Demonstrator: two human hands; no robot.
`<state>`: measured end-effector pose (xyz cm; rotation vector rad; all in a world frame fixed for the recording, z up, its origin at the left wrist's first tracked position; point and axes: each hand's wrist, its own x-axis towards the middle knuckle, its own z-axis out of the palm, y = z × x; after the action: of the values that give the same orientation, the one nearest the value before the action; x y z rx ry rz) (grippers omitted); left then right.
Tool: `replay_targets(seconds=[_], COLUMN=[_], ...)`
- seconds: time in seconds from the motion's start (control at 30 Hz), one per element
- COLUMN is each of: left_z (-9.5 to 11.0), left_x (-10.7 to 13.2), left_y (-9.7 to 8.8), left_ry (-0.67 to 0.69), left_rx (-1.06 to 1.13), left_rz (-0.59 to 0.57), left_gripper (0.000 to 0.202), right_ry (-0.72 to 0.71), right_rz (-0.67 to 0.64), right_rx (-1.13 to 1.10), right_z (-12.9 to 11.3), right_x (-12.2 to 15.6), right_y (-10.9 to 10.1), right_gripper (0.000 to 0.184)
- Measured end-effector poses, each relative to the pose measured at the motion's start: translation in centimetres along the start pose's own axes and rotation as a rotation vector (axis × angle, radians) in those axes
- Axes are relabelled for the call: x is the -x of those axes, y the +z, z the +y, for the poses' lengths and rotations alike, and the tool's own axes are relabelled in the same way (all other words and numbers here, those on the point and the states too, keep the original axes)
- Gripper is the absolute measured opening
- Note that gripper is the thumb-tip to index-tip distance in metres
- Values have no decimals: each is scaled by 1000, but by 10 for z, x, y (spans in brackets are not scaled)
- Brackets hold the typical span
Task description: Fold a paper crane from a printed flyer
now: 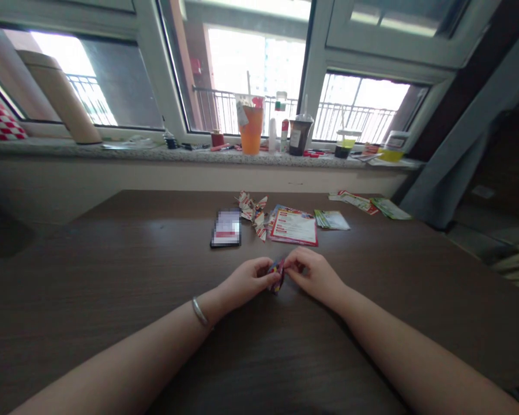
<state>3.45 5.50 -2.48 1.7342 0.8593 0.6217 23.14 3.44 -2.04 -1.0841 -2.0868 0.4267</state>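
A small folded piece of colourful paper (277, 275) sits between my two hands, just above the dark wooden table (112, 276). My left hand (246, 282) pinches its left side with curled fingers; a silver bracelet is on that wrist. My right hand (313, 274) pinches the paper's right side, fingers pressed together. Much of the paper is hidden by my fingertips.
Behind my hands lie a phone (226, 229), folded paper figures (253, 212), a printed flyer (294, 226) and more leaflets (332, 219) to the right. The window sill (155, 153) holds an orange cup (251, 127), a dark drink (300, 135) and small bottles.
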Motion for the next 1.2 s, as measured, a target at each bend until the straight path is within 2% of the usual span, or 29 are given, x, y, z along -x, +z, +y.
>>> replay_targets(seconds=[0.2,0.33,0.57,0.8,1.03,1.2], left_z=[-7,-3,4,0,-3,1], left_x=[1,2,1,-1,-2,0], left_y=[-1,0,-1,0,-1,0], left_ry=[-37,-63,-54,-83,-70,-74], left_rx=[-75,-38,94,194,147,147], left_rz=[2,-11,-5,47,105,95], left_gripper=[23,22,22,26,33,37], right_ry=[-25,-26,-63,-117,-137,-113], right_rz=[-26,-7,-8,9,6,8], right_rx=[93,132,67,-14,-49,-46], right_z=[-6,-7,-8,-1,-1,0], right_x=[0,0,-2,-2,-3,-3], right_y=[-3,-3,-2,1,1,3], right_gripper=[6,4,7,6,10,8])
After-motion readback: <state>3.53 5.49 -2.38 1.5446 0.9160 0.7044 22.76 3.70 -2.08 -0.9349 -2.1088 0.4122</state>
